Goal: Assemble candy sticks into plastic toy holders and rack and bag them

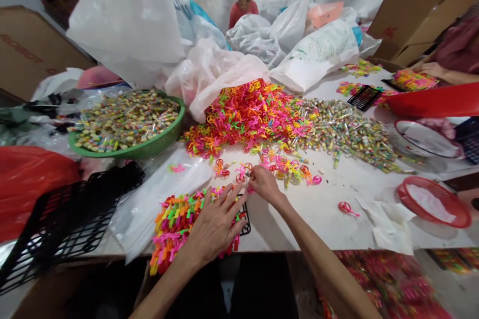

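The left hand [215, 227] is resting open, fingers spread, on a stacked bunch of colored plastic toys [175, 229]. The right hand [265, 184] is reaching down among loose toys [284, 169] on the white table [322, 209], its grip hidden, while a large tangled heap [245, 119] is lying beyond.

Glossy moulded plastic is seen in the pink and orange toy pieces [243, 119], and smooth plastic in the green basin [130, 151]. Matt corrugated cardboard forms the boxes [411, 20], thin translucent film the bags [217, 79]; the tabletop [318, 209] is smooth.
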`<action>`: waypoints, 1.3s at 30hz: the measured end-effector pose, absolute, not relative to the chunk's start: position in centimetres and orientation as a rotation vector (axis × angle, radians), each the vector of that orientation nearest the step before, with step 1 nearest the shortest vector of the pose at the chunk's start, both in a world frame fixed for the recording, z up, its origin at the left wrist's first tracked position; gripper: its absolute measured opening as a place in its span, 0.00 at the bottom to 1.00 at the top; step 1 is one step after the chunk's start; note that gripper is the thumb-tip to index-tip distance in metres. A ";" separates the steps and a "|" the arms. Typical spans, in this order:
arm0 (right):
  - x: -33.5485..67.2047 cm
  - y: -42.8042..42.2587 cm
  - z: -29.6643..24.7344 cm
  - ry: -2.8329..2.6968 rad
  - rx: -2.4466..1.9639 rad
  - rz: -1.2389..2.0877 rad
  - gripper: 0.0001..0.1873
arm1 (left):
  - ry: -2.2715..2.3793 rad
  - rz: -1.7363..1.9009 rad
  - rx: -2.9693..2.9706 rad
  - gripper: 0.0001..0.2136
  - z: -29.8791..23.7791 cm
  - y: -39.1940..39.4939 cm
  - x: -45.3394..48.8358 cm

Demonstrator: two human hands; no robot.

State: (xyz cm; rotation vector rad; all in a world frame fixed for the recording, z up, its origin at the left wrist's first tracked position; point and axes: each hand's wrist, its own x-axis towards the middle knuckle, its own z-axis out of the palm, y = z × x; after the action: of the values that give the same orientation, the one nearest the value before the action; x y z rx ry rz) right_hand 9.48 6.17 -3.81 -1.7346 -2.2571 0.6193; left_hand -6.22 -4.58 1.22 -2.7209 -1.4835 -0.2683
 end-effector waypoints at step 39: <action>10.6 6.1 -2.9 -2.359 -1.620 0.534 0.08 | -1.529 -0.245 -2.698 0.24 0.9 -4.5 -6.4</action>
State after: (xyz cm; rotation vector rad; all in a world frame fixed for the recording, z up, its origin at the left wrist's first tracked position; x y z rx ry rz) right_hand 10.60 6.13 -2.94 -1.6200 -2.3590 0.5337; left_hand -6.38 -4.55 0.95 -2.6981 -1.5291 -0.2448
